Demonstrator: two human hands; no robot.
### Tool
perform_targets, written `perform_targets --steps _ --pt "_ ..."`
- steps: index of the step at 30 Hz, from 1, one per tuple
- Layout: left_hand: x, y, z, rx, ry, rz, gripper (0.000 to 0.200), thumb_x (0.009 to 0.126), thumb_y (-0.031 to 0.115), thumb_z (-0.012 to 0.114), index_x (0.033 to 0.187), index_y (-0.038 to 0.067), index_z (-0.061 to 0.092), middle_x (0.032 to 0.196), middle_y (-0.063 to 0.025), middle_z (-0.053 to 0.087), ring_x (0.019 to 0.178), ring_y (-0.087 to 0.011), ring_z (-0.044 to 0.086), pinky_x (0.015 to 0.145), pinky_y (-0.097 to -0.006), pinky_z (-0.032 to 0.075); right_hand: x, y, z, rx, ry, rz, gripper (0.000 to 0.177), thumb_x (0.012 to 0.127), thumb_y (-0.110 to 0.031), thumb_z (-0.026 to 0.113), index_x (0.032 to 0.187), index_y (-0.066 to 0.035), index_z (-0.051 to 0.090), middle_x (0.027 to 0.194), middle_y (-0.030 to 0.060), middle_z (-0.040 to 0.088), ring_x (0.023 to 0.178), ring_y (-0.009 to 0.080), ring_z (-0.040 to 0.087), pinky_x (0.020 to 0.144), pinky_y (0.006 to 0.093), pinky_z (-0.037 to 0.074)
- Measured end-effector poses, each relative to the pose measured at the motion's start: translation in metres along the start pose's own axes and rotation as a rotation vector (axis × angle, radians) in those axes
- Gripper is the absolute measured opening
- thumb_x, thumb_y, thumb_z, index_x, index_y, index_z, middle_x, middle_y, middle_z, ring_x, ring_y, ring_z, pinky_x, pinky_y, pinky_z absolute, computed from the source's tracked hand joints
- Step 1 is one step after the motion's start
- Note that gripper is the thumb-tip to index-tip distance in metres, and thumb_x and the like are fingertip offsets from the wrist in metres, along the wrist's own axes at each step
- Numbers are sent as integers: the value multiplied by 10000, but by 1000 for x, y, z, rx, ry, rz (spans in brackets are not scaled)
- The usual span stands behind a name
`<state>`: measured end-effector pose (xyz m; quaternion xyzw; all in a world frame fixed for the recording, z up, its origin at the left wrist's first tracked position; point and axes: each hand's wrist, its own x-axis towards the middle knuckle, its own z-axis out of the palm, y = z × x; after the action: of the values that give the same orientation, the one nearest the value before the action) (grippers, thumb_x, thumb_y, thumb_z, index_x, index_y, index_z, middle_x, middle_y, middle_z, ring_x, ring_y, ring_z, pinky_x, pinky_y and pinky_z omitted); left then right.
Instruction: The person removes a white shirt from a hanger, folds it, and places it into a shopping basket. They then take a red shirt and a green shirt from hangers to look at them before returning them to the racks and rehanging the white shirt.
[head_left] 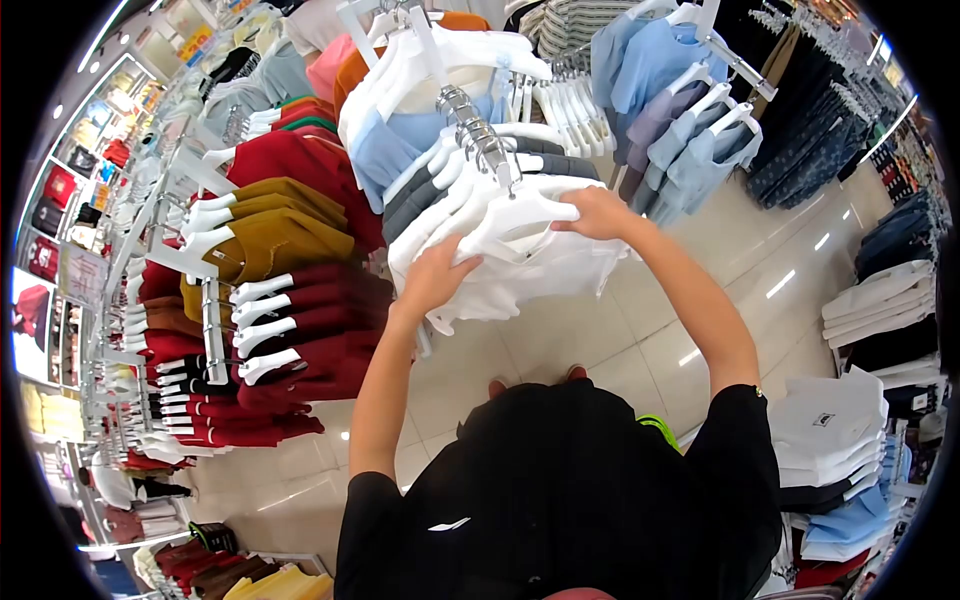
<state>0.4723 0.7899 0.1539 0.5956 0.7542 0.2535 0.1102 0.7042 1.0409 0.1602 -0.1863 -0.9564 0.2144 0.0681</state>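
Observation:
A white shirt [540, 268] hangs on a white hanger [520, 213] at the front of a metal display arm [478, 130]. My left hand [437, 278] is closed on the shirt's left shoulder, near the hanger's end. At the opposite shoulder, my right hand [595, 213] grips the shirt, its fingers curled behind the cloth and partly hidden. Directly behind it on the same arm are more white garments and dark grey garments [425, 196]. Light blue garments [385, 150] hang farther back.
Maroon tops [335, 312] and mustard tops [285, 235] hang on the rack to my left. Light blue shirts [665, 65] hang at the back right. Folded white shirts [825, 425] are stacked at the right. Tiled floor [590, 345] lies below my arms.

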Motion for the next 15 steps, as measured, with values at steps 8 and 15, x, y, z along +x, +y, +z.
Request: perform_targets --steps 8,15 --pt "-1 1 -2 35 54 -54 405 921 338 688 1170 35 585 1015 -232 685 975 -449 633 806 -513 493 16 5 29 -23 87 -20 434 843 -520 740 983 -109 721 934 157 724 906 384 680 790 477 525" --pt "-5 5 7 97 169 -28 375 923 270 686 1159 10 555 1033 -236 677 951 -455 637 792 -514 500 23 -5 32 -59 256 -166 383 836 -465 764 994 -119 717 905 143 723 870 366 686 737 459 531"
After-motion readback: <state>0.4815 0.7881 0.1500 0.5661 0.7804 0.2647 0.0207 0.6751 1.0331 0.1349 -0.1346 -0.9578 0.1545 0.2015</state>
